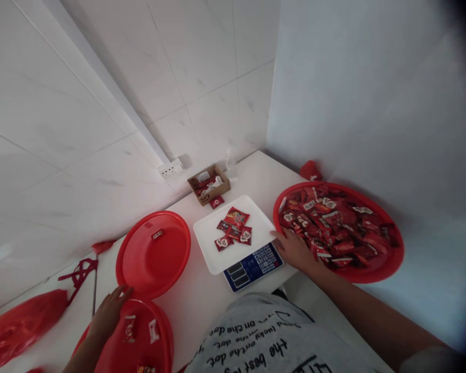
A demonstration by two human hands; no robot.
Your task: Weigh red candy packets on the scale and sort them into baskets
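Note:
Several red packets (235, 225) lie on the white tray (207, 254) of a scale with a blue keypad (252, 267). My right hand (293, 248) is at the tray's right corner, beside a red basket (399, 248) full of red packets, its fingers partly spread and nothing seen in them. Over the left edge of the lower red basket (165, 331) is my left hand (109, 313), fingers apart and holding nothing. A few packets lie inside that basket.
Another red basket (155, 264) with one small packet stands behind the lower one. A cardboard box (227, 187) holds packets near the wall. A red plastic bag (27, 321) lies far left; a power socket (171, 168) is on the wall.

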